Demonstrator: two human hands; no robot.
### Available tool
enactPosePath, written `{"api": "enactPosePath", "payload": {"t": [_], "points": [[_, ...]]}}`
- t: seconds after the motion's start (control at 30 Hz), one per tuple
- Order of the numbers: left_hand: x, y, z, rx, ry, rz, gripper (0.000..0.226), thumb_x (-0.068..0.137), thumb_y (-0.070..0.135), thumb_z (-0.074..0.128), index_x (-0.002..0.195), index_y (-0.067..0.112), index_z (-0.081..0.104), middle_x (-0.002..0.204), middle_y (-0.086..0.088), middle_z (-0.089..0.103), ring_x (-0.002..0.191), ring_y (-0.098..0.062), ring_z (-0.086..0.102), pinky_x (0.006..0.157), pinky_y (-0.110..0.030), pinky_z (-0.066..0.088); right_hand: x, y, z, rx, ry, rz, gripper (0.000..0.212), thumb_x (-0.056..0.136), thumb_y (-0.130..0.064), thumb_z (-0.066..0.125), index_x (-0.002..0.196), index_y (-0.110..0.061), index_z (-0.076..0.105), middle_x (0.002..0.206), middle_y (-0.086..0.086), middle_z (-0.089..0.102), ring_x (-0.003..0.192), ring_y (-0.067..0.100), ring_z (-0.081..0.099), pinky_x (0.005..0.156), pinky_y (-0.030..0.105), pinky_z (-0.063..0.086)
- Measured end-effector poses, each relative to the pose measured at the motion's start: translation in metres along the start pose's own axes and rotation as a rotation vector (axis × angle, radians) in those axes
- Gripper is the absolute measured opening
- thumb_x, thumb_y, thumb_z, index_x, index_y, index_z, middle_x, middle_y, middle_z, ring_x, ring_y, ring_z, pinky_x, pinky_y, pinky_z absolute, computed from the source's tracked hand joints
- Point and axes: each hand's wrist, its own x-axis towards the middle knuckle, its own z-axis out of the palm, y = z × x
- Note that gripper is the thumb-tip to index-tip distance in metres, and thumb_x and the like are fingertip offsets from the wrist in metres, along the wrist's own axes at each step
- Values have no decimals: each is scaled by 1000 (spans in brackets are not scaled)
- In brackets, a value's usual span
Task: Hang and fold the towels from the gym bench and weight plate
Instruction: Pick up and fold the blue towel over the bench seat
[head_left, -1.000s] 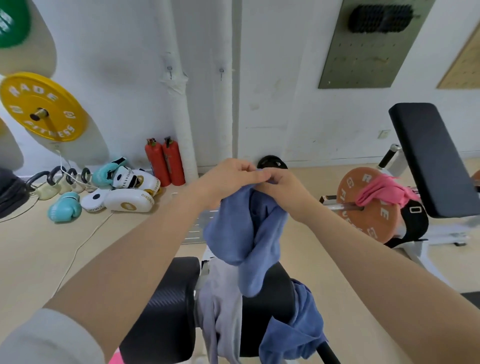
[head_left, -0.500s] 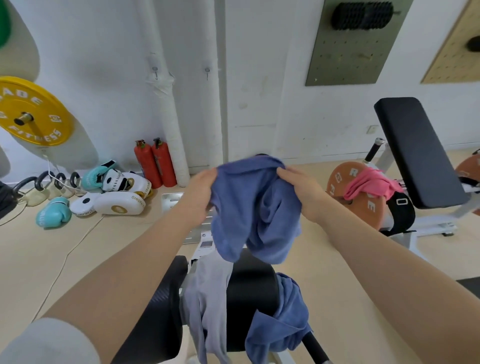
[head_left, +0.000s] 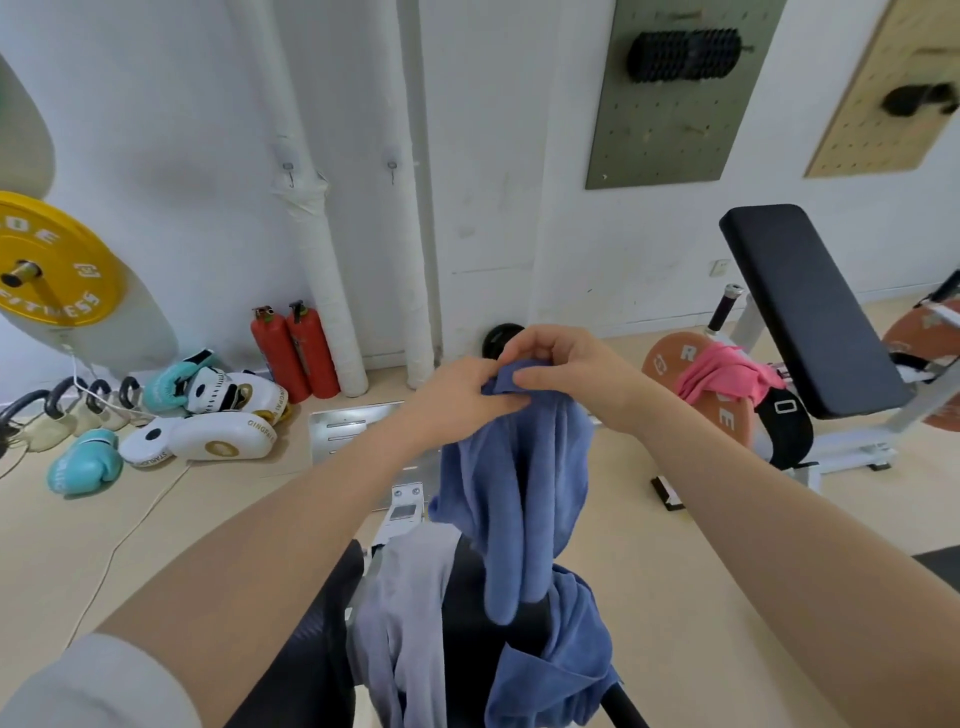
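- Both hands meet at the picture's centre: the left hand (head_left: 457, 395) and the right hand (head_left: 566, 371) pinch the top edge of the blue towel (head_left: 519, 499).
- The towel hangs straight toward 6 o'clock, long axis vertical, above the bench (head_left: 306, 670).
- The wall hooks (head_left: 392, 169) lie toward 12 o'clock, about equally near to each hand.

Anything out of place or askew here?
Yes: a pink towel is slung over the weight plate by the far bench, and a grey towel hangs crumpled off the near bench.

Two red fire extinguishers (head_left: 295, 351) against the wall, teal boxing gloves (head_left: 84, 463) and white pads (head_left: 218, 434) on floor
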Motion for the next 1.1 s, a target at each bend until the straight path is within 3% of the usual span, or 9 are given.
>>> {"api": "enactPosePath", "payload": {"t": [0.17, 0.3, 0.43, 0.53, 0.63, 0.77, 0.83, 0.97, 1.1], "points": [[3, 1, -6, 24, 67, -67, 30, 85, 22, 61, 65, 3, 50, 55, -2, 36, 57, -14, 34, 52, -22, 28, 3, -2, -3, -153, -19, 31, 16, 83, -2, 61, 89, -16, 64, 85, -3, 67, 78, 1, 62, 73, 12, 49], [7, 3, -11, -28, 191, -49, 15, 85, 13, 56, 81, 4, 67, 74, -10, 63, 71, -17, 51, 67, -31, 44, -1, -4, -13, -142, -18, 106, 14, 84, -6, 62, 88, -18, 68, 79, -8, 68, 74, 1, 62, 69, 14, 50], [10, -2, -15, -45, 415, -121, 18, 88, 8, 46, 89, 7, 64, 81, -5, 61, 80, -22, 53, 67, -30, 41, -5, -4, -20, -163, -21, 195, 4, 82, -13, 64, 79, -16, 63, 68, -6, 59, 67, 9, 55, 66, 21, 43], [6, -19, -13, -151, 576, -304, 19, 91, 9, 42, 104, 10, 56, 92, -4, 55, 93, -25, 55, 74, -26, 35, -9, -1, -19, -245, 14, 254, 18, 72, -25, 62, 79, -10, 59, 71, 5, 46, 70, 18, 42, 65, 33, 34], [-4, -22, -4, -122, 231, -392, 50, 85, 15, 59, 131, 14, 39, 93, 4, 49, 94, -22, 51, 68, -27, 39, -11, 4, -9, -230, 72, 239, 28, 77, -18, 59, 91, 5, 52, 77, 8, 44, 72, 19, 41, 62, 31, 36], [-16, -4, 7, -166, -32, -78, 59, 78, 24, 67, 131, 30, 41, 117, 4, 59, 104, -18, 57, 84, -33, 49, -13, 7, 7, -267, 69, 190, 13, 82, -10, 60, 87, 2, 56, 72, 4, 46, 61, 6, 45, 49, 11, 34], [-18, 2, 8, -192, -62, -44, 46, 78, 26, 67, 121, 26, 50, 108, 0, 65, 99, -20, 61, 87, -36, 50, -15, 5, 12, -218, 42, 201, 9, 84, -9, 60, 89, -2, 58, 70, 2, 49, 57, 0, 46, 49, 11, 34], [-24, 3, 5, -12, -58, -36, 23, 87, 28, 59, 96, 7, 58, 76, -1, 56, 76, -19, 53, 69, -30, 41, -20, 8, 13, 30, 75, 143, 12, 85, -4, 61, 87, -16, 59, 87, 4, 60, 82, 15, 56, 74, 28, 44], [-37, -4, 7, -261, 52, -111, 16, 91, 26, 55, 83, 13, 59, 73, 0, 57, 73, -14, 51, 67, -27, 38, -25, 14, 15, 291, 158, 127, 19, 85, -2, 60, 85, -21, 57, 84, 8, 58, 72, 19, 55, 64, 27, 44]]}}
